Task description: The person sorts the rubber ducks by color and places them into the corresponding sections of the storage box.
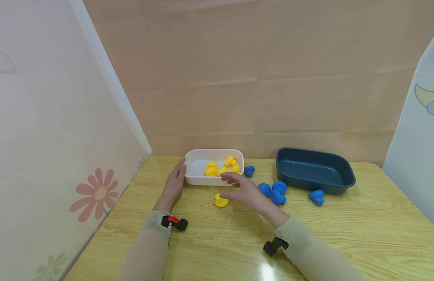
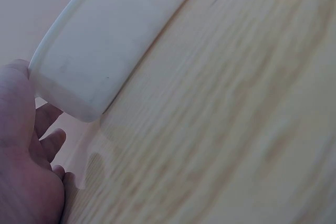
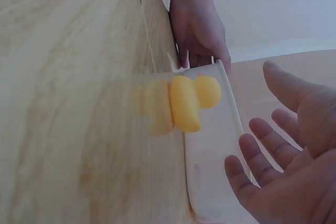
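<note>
A white tray point(image 1: 202, 180) stands near the back wall with several yellow rubber ducks point(image 1: 211, 170) inside. Along its left end lies my left hand point(image 1: 174, 185), its fingers against the outer wall and the thumb at the rim point(image 2: 32, 66). One more yellow rubber duck point(image 1: 222, 201) sits on the table in front of the tray. Over that duck's right side reaches my right hand point(image 1: 246, 193), fingers spread and nothing held. The right wrist view shows the duck point(image 3: 185, 103) apart from the right palm and fingers point(image 3: 268, 150).
Right of the tray, several blue rubber ducks point(image 1: 277, 197) lie grouped on the wooden table point(image 1: 325, 242). Another blue duck point(image 1: 249, 171) is beside the tray's right end. A dark blue tray point(image 1: 313, 183) stands at the back right, with a blue duck point(image 1: 317, 196) in front of it.
</note>
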The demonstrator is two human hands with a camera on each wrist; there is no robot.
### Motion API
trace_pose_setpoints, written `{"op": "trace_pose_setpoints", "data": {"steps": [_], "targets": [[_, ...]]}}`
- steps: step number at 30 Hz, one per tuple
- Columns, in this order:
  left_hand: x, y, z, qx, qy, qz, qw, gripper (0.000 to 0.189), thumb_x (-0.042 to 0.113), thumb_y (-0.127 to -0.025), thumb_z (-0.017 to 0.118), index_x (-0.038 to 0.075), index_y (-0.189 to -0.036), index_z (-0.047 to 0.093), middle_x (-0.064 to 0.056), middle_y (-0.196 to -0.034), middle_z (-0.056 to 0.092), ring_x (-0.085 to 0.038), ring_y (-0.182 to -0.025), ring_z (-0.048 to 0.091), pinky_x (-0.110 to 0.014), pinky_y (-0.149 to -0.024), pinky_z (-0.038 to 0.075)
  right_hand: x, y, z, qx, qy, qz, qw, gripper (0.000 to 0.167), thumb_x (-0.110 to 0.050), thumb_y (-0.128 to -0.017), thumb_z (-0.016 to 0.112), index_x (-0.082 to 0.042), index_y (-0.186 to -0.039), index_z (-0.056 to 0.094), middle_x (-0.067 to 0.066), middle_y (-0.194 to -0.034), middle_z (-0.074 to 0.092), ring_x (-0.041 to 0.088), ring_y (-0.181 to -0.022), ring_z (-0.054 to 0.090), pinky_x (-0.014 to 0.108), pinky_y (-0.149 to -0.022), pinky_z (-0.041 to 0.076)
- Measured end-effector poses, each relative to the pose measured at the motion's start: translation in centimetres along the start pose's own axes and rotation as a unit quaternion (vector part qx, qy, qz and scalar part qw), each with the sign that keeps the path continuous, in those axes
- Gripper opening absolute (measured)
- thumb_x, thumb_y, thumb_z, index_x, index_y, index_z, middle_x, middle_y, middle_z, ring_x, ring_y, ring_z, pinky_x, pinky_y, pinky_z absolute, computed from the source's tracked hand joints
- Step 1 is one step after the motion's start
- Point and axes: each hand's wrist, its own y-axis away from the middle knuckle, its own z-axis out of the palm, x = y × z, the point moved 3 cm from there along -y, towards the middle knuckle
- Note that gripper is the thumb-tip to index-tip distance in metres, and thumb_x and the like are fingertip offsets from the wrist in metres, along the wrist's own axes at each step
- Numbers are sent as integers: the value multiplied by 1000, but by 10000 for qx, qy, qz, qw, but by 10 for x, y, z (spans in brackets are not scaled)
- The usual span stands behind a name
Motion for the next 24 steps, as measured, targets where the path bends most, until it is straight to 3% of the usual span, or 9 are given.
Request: {"op": "trace_pose_setpoints", "data": {"steps": [14, 24], "targets": [[0, 1, 1, 23, -1, -51, 10000, 64, 55, -120, 35, 25, -176, 32, -3, -181, 30, -28, -168, 21, -55, -136, 16, 17, 4, 10, -909, 91, 122, 9957, 73, -22, -98, 88, -16, -163, 54, 12, -161, 55, 37, -142, 54, 55, -118, 50], [3, 2, 0, 22, -29, -44, 10000, 62, 52, -121, 35, 24, -176, 32, -3, -180, 31, -29, -168, 21, -55, -136, 17, 23, 2, 12, -1111, 13, 182, 9936, 75, -23, -100, 87, -16, -165, 51, 14, -163, 54, 38, -144, 55, 57, -122, 45]]}}
